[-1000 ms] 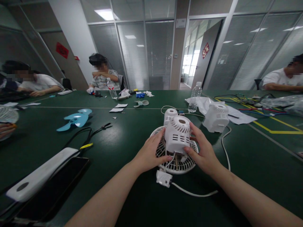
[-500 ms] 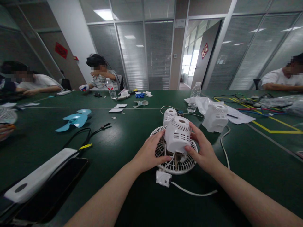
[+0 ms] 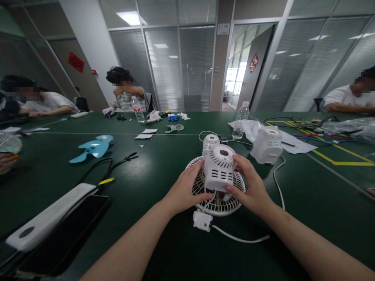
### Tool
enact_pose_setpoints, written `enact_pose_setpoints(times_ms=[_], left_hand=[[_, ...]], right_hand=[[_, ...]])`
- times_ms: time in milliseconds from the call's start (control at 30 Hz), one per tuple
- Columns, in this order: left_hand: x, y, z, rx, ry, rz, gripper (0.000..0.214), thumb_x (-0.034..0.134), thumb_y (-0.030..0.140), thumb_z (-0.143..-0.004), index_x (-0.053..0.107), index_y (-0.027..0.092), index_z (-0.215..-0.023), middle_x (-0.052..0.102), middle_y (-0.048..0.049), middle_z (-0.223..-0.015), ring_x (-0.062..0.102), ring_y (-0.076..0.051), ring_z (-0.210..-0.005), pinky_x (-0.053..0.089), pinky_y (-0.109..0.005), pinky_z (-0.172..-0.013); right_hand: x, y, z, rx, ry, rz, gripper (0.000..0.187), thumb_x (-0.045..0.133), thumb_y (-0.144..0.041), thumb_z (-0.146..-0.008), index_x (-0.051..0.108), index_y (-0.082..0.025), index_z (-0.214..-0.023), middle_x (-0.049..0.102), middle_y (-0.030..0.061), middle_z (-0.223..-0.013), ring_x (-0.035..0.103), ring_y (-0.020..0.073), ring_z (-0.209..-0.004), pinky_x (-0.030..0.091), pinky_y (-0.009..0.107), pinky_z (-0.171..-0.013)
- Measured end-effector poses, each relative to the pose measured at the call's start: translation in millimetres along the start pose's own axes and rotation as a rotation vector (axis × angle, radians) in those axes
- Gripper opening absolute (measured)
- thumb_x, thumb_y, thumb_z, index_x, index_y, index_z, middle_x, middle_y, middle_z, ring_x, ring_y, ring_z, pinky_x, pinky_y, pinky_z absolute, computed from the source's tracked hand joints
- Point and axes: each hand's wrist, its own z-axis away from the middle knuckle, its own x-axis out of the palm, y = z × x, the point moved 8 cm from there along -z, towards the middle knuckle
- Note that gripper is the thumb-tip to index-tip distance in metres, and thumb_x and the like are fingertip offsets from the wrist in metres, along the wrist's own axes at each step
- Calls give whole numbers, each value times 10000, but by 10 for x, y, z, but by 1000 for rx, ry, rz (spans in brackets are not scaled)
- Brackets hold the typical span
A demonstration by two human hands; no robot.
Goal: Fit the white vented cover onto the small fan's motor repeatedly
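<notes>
A white vented motor cover (image 3: 219, 168) stands over a round white fan grille (image 3: 231, 203) that lies flat on the green table (image 3: 164, 168). My left hand (image 3: 186, 191) grips the cover's left side, fingers curled at its lower edge. My right hand (image 3: 250, 187) clasps its right side, thumb under the bottom rim. Thin wires and a small white switch box (image 3: 202, 221) with a white cord (image 3: 243, 239) hang out below the grille.
Two more white covers (image 3: 267, 145) (image 3: 210, 142) stand behind. A water bottle (image 3: 240, 121), paper, coloured wires at the right. A blue fan blade (image 3: 92, 148), black cable, white bar and dark tablet (image 3: 52, 230) at the left. Other people sit around the table.
The cover has turned slightly upright between my hands and my right thumb has slid lower. A person at the far end moved a gloved hand.
</notes>
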Motion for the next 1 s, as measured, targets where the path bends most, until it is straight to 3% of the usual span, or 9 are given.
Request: enact_pose_setpoints(times_ms=[267, 400, 500, 767, 1000], left_hand=[[17, -50, 13, -50, -10, 14, 1052, 756, 496, -744, 109, 292, -1547, 290, -131, -1585, 327, -382, -1421, 285, -638, -1138], [24, -64, 6, -47, -9, 1, 1042, 744, 521, -754, 113, 274, -1546, 291, -132, -1584, 331, -360, -1424, 295, -601, -1149], [17, -41, 0, -7, 5, -3, 1025, 741, 523, -757, 130, 274, -1541, 302, -120, -1581, 336, -340, -1426, 288, -570, -1165], [15, -43, 6, -3, 13, -11, 1028, 730, 552, -755, 122, 283, -1539, 289, -116, -1585, 331, -346, -1426, 291, -572, -1163], [33, -71, 33, -39, -2, -40, 1075, 711, 576, -766, 42, 280, -1554, 256, -120, -1601, 319, -354, -1431, 291, -582, -1161]], right_hand=[[35, -5, 0, 28, -69, 83, 810, 640, -409, -882, 170, -395, -1542, 258, 71, -1580, 360, 387, -1394, 476, 617, -1026], [83, 3, -6, 54, -122, 72, 817, 592, -429, -910, 91, -397, -1554, 171, 56, -1618, 297, 382, -1437, 434, 620, -1066], [130, 5, -3, 54, -145, 54, 929, 644, -434, -868, 28, -371, -1560, 147, 85, -1629, 275, 405, -1445, 384, 652, -1087], [116, 76, -3, 125, -92, -40, 965, 731, -438, -798, 125, -385, -1548, 357, 106, -1552, 483, 388, -1315, 448, 639, -1025], [95, 90, -9, 114, -69, -40, 937, 719, -481, -803, 155, -384, -1545, 384, 110, -1523, 542, 368, -1243, 489, 611, -983]])
